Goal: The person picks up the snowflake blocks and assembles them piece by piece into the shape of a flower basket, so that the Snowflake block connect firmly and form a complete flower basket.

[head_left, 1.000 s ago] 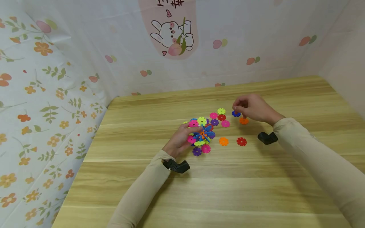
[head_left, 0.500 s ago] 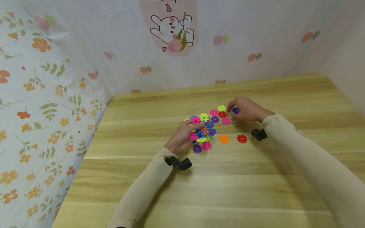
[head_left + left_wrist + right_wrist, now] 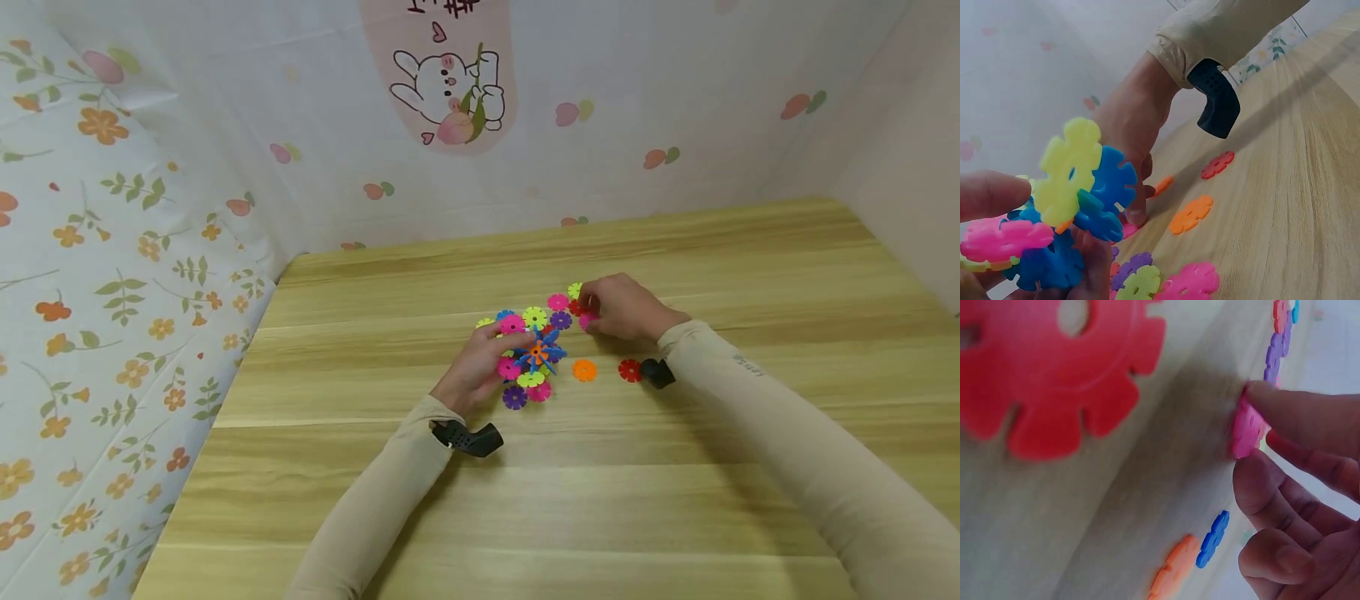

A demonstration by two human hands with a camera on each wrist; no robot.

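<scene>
My left hand [image 3: 474,365] grips a built-up cluster of snowflake discs [image 3: 537,353], with blue pieces around an orange middle. In the left wrist view, the thumb presses beside a yellow disc [image 3: 1071,172], and a pink disc [image 3: 1005,239] juts from the same cluster. My right hand [image 3: 622,307] is low over the table, right of the cluster. The right wrist view has its thumb and a finger at opposite edges of a loose pink snowflake disc [image 3: 1248,430], pinching it at the tabletop. The hand partly covers this disc in the head view.
Loose orange [image 3: 585,370] and red discs [image 3: 629,370] lie in front of the right hand. Purple discs [image 3: 515,397] and others lie around the cluster. A blue disc [image 3: 1213,540] lies beyond the right fingers. Behind the wooden table [image 3: 420,517] hangs a printed cloth [image 3: 315,100].
My right hand has moved left from the blue and orange discs to the pink disc, and its fingers have closed on it. The left hand keeps its hold on the cluster, almost still.
</scene>
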